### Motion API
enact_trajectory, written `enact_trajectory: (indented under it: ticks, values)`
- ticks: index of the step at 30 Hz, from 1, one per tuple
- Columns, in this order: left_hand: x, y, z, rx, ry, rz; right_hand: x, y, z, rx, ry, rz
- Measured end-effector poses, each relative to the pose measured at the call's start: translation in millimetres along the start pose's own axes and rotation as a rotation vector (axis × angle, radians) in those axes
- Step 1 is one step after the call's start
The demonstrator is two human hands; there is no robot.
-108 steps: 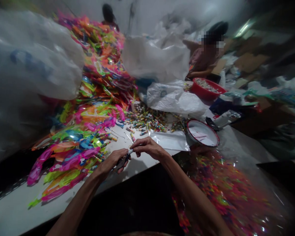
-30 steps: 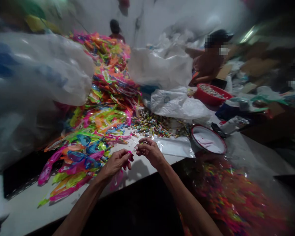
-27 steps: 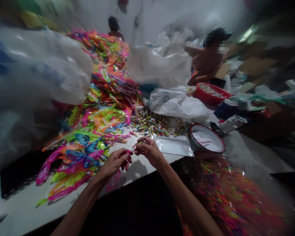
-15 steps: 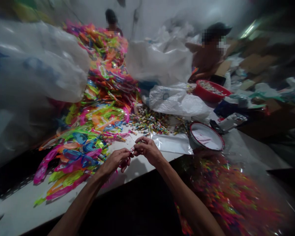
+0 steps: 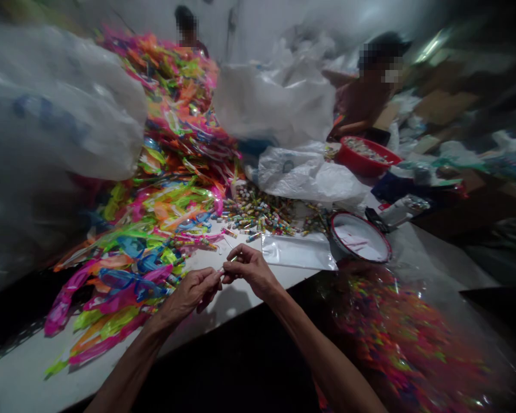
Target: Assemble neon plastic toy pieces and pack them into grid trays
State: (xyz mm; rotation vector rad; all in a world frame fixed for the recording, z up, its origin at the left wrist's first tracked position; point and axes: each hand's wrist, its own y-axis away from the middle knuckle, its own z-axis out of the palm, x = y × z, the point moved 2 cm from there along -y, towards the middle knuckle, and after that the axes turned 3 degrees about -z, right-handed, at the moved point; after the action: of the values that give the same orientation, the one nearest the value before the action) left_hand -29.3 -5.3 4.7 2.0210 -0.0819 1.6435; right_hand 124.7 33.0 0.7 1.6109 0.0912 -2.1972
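My left hand [image 5: 188,291] and my right hand [image 5: 249,268] meet over the front of the white table [image 5: 30,373], fingertips pinched together. Between them is a small thin whitish piece [image 5: 222,268], held by both hands; what it is I cannot make out. Just left of my hands lies a big heap of bright pink, green and orange plastic strips [image 5: 155,195]. Behind my hands is a scatter of small coloured tubes [image 5: 258,215] and a flat clear plastic bag [image 5: 298,252].
A red-rimmed white bowl [image 5: 358,236] sits at the right. A clear bag of coloured bits [image 5: 395,338] lies low on the right. Large white plastic sacks [image 5: 60,109] rise on the left and centre. A person sits behind a red basin [image 5: 366,156]; another stands far back.
My hands have stayed together at the table edge, dropping slightly toward me. The pink item seen at my left fingers a second ago no longer shows; a thin pale piece is between the fingertips.
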Motion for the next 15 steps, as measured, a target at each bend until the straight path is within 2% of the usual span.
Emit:
enact_trajectory:
  ticks: [3,7,11,15]
  values:
    - [-2,8,-17.4,0.013,-0.194,-0.038,2,-3,4,-0.14,0.017,0.057]
    - [6,18,-37.4,0.006,-0.397,0.036,-5,-13,17,-0.287,0.063,0.043]
    - [9,19,-40.8,0.024,-0.431,0.029,-11,-20,28,-0.257,0.105,-0.056]
    - [2,19,-40.9,0.021,-0.497,0.051,-7,-17,29,-0.253,0.118,-0.055]
